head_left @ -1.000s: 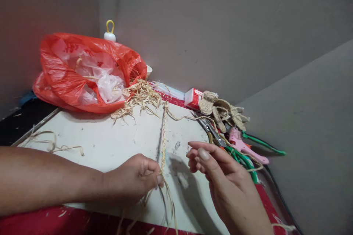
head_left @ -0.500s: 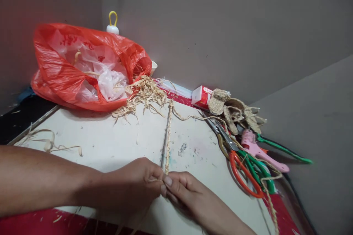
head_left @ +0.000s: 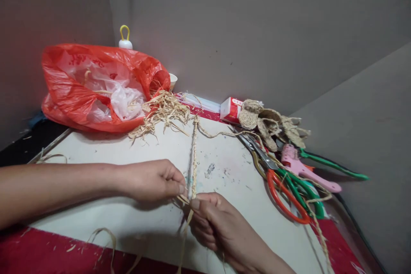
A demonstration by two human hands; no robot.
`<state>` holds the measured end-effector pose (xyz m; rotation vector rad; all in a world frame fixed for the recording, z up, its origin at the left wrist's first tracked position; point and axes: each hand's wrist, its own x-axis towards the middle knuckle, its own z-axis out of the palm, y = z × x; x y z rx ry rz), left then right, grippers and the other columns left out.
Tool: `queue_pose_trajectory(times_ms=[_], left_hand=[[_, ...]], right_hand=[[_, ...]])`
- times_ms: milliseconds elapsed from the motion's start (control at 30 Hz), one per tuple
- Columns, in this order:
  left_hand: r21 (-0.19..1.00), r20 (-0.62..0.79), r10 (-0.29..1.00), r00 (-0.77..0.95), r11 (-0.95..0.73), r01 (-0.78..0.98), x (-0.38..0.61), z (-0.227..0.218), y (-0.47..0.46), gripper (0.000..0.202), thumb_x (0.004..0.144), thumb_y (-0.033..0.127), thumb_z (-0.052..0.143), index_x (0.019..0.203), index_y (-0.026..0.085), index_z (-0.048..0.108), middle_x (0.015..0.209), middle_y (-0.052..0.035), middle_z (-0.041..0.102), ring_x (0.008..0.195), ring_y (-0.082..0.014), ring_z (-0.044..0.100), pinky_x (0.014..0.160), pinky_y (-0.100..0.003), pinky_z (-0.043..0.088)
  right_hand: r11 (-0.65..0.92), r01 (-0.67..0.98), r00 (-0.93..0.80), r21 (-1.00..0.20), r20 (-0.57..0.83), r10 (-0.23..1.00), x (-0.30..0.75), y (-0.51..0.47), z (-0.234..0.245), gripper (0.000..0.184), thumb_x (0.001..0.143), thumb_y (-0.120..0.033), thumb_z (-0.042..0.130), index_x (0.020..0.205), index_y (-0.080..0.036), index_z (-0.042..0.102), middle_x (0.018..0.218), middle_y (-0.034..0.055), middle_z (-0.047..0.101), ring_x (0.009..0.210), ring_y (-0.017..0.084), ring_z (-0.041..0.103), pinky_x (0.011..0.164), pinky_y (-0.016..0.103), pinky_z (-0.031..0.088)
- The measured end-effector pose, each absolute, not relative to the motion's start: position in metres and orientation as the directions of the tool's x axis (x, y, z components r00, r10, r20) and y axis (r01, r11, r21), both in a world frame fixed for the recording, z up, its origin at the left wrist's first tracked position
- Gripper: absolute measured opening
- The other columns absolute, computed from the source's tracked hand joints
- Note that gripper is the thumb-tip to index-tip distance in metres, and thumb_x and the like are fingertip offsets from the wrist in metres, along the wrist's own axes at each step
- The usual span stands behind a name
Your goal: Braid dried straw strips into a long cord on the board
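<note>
A thin straw braid [head_left: 194, 154] runs down the white board, from a knotted far end to my hands. My right hand [head_left: 213, 222] pinches its near end between thumb and fingers. Just to the left, my left hand [head_left: 157, 182] is closed on a pale straw strand [head_left: 182, 199] that reaches across to the braid. Another loose strand [head_left: 183, 239] hangs below my right hand. From the braid's far end a thin twisted cord trails off to the right.
A red plastic bag [head_left: 70, 107] lies back left beside a heap of straw [head_left: 165, 109]. To the right are orange-handled scissors [head_left: 285, 197], a pink glue gun [head_left: 297, 165], woven straw pieces [head_left: 257, 120] and a red-white box [head_left: 229, 109]. Grey walls stand behind the white board [head_left: 154, 150].
My left hand has moved up and slightly left, away from my right hand, drawing a strand out. My right hand keeps its pinch on the braid. The view has shifted slightly.
</note>
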<state>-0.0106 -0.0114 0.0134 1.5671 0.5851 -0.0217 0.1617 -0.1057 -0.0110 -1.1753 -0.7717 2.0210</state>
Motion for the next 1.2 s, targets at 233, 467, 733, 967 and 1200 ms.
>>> queue_pose_trajectory(times_ms=[233, 467, 733, 967, 1200], left_hand=[[0.566, -0.191, 0.635, 0.749, -0.552, 0.612, -0.029, 0.044, 0.006, 0.021, 0.083, 0.021, 0.044, 0.084, 0.014, 0.064, 0.073, -0.0020, 0.061, 0.066, -0.0127, 0.051, 0.061, -0.022, 0.037], [0.399, -0.300, 0.482, 0.823, -0.720, 0.567, -0.049, 0.074, -0.022, 0.015, 0.076, 0.011, 0.052, 0.079, 0.019, 0.064, 0.075, -0.0018, 0.065, 0.062, -0.0124, 0.053, 0.055, -0.020, 0.036], [0.744, -0.460, 0.186, 0.868, -0.453, 0.492, -0.048, 0.064, -0.034, 0.022, 0.074, 0.004, 0.053, 0.083, 0.017, 0.069, 0.073, -0.0024, 0.064, 0.061, -0.0116, 0.053, 0.057, -0.019, 0.039], [0.830, -0.431, 0.211, 0.877, -0.288, 0.477, -0.057, 0.046, -0.037, 0.032, 0.076, 0.008, 0.054, 0.103, 0.014, 0.070, 0.075, -0.0029, 0.062, 0.064, -0.0111, 0.052, 0.058, -0.018, 0.040], [0.875, -0.421, 0.288, 0.860, -0.121, 0.469, -0.052, 0.028, -0.052, 0.021, 0.077, 0.014, 0.057, 0.090, 0.013, 0.073, 0.066, -0.0006, 0.058, 0.057, -0.0083, 0.048, 0.054, -0.017, 0.038]], right_hand=[[-0.618, -0.247, -0.426, -0.746, -0.489, 0.761, 0.168, -0.107, -0.015, 0.043, 0.079, -0.043, 0.060, 0.052, -0.019, 0.037, 0.040, -0.0105, 0.026, 0.034, 0.003, 0.017, 0.033, 0.019, 0.010], [-0.638, -0.214, -0.455, -0.739, -0.503, 0.735, 0.170, -0.109, -0.016, 0.046, 0.081, -0.046, 0.059, 0.052, -0.019, 0.037, 0.040, -0.0101, 0.026, 0.035, 0.003, 0.015, 0.034, 0.020, 0.010], [-0.661, -0.180, -0.452, -0.728, -0.536, 0.713, 0.168, -0.106, -0.012, 0.047, 0.078, -0.050, 0.061, 0.051, -0.019, 0.037, 0.040, -0.0102, 0.027, 0.035, 0.003, 0.015, 0.035, 0.019, 0.010], [-0.638, -0.200, -0.459, -0.744, -0.504, 0.731, 0.167, -0.107, -0.011, 0.046, 0.080, -0.047, 0.060, 0.052, -0.019, 0.037, 0.040, -0.0104, 0.026, 0.035, 0.003, 0.015, 0.034, 0.018, 0.010], [-0.640, -0.196, -0.460, -0.743, -0.507, 0.729, 0.167, -0.106, -0.010, 0.048, 0.078, -0.049, 0.062, 0.051, -0.019, 0.036, 0.040, -0.0108, 0.026, 0.034, 0.003, 0.016, 0.034, 0.019, 0.010]])
